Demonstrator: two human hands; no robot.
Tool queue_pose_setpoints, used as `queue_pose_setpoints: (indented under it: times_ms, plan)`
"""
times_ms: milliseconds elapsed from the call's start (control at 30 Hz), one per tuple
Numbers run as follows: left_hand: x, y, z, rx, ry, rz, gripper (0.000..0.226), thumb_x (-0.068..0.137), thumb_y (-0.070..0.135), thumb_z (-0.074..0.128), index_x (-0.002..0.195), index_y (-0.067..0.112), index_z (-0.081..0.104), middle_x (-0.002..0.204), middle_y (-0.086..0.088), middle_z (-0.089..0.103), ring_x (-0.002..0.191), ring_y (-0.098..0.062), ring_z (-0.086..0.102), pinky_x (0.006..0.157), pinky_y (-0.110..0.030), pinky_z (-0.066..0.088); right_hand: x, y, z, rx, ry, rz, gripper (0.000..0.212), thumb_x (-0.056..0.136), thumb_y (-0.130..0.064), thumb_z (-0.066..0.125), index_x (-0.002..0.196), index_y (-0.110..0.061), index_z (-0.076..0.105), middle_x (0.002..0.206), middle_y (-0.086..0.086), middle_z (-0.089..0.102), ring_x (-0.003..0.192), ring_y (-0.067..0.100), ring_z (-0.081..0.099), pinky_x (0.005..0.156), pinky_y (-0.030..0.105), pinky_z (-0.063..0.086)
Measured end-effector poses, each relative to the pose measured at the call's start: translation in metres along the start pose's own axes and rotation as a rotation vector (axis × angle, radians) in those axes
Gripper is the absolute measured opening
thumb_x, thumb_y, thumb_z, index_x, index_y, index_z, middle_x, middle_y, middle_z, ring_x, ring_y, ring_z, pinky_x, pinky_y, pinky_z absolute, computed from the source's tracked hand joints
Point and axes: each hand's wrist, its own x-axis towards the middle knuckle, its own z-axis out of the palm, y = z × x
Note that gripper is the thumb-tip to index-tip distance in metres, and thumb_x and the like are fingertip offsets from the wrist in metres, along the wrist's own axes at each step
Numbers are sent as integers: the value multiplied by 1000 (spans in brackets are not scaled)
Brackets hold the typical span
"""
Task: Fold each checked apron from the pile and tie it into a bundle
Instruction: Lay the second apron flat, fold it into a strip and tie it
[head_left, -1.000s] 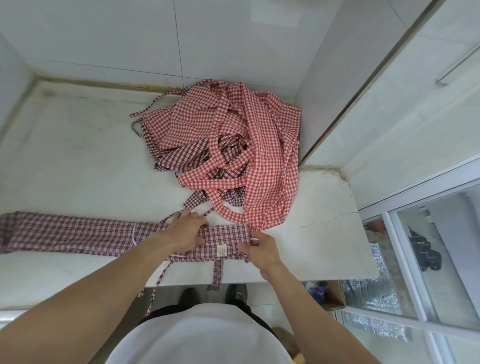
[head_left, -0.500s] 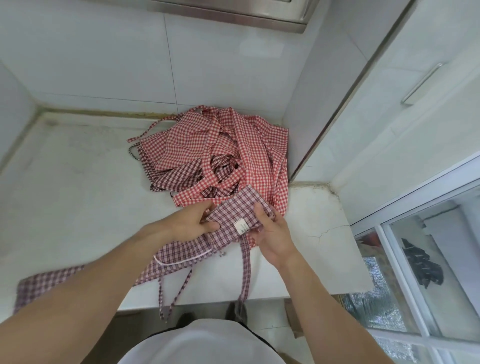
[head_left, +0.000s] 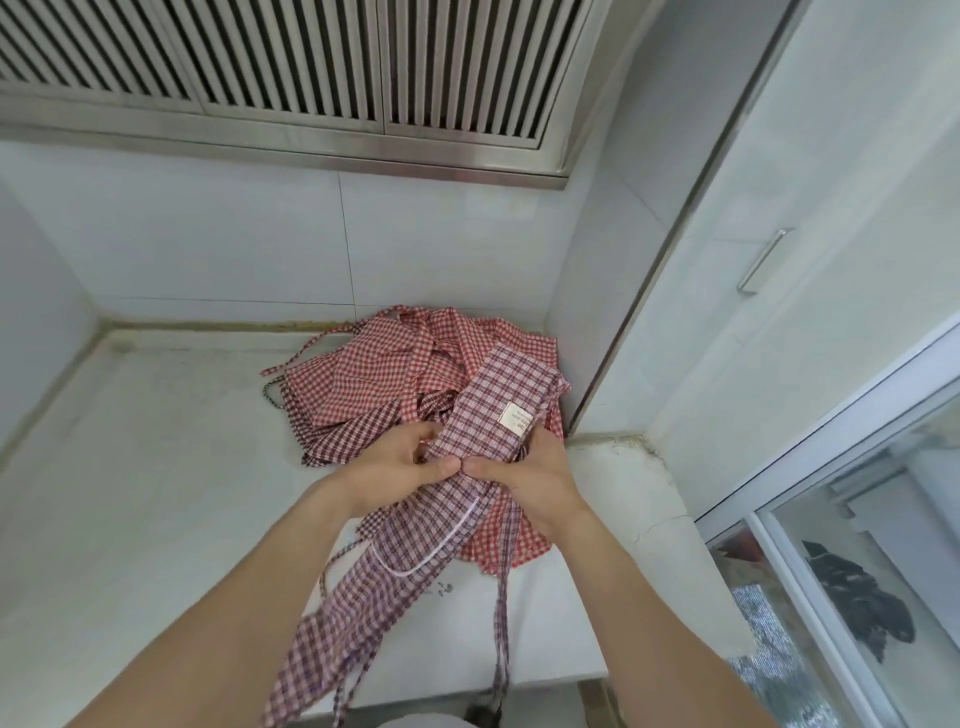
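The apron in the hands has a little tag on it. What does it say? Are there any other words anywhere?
Tag on the dark checked apron: there is print on it, but too small and blurred to read.
No other words, numbers or signs show anywhere.

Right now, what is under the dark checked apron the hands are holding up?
Beneath the dark checked apron lies the pile of red checked aprons on the white counter. Left hand and right hand grip it. What the pile covers cannot be seen.

Bare forearms, sleeveless; white garment (head_left: 421, 721) below.
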Motion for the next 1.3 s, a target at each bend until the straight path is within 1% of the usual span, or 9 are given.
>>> queue_pose_setpoints:
  times_ms: [67,133,300,467,600,767,900,1133,1300]
  plan:
    - [-1,3,4,3,32,31,30,94,19,66,118,31,53,101,25,68,96,6,65,84,-12,51,-3,-4,-3,17,-26,-15,67,66,-1,90,125,-11,59,116,4,73,107,20,70,97,46,55]
    - [0,3,9,42,107,66,24,95,16,64,106,36,57,99,22,72,95,4,68,87,-19,55,-5,-5,-7,1,-80,-27,73,66,-3,90,129,-11,55,119,5,71,111,22,68,98,47,54]
    - [0,0,20,121,210,163,23,94,22,66,116,24,61,111,15,69,97,5,66,85,-14,52,-9,-5,-16,-135,-150,-39,87,59,-8,95,133,-16,51,122,2,70,115,18,66,101,48,51]
    - [-1,8,24,72,164,166,46,88,42,65,127,18,59,119,10,69,108,-5,66,98,-29,53,-12,-4,-19,-261,-34,-119,75,63,-12,91,128,-22,53,118,-3,70,110,11,67,100,45,53]
    - [-4,17,25,-14,38,39,56,88,64,59,130,28,59,122,12,69,109,-5,66,97,-31,53,-16,-4,-19,-297,41,-166,58,69,-10,87,116,-30,60,111,-7,72,103,7,69,95,42,56]
    - [-6,17,28,-13,79,101,44,93,52,57,126,23,62,118,10,72,106,-8,68,98,-37,54,-20,-1,-27,-216,-72,-93,86,61,-29,96,134,-20,52,125,-3,69,116,14,65,103,46,50]
    - [-6,13,28,-17,81,129,80,76,71,65,136,19,57,127,10,68,117,-11,64,105,-43,49,-25,-4,-24,-195,-30,-124,74,69,-28,91,132,-18,55,123,-2,69,115,15,66,102,45,51]
    - [4,12,36,-64,35,65,42,96,28,63,135,14,53,127,6,65,114,-12,64,102,-33,52,-23,-1,-33,-232,105,-223,59,72,-21,90,123,-14,60,115,-2,72,106,15,69,93,46,56]
    - [3,19,40,-85,-2,-57,38,98,38,58,110,4,70,106,-1,76,100,-16,72,100,-39,53,-19,-6,-37,-307,131,-358,27,78,-8,84,100,-20,74,101,-7,76,98,13,72,85,35,59]
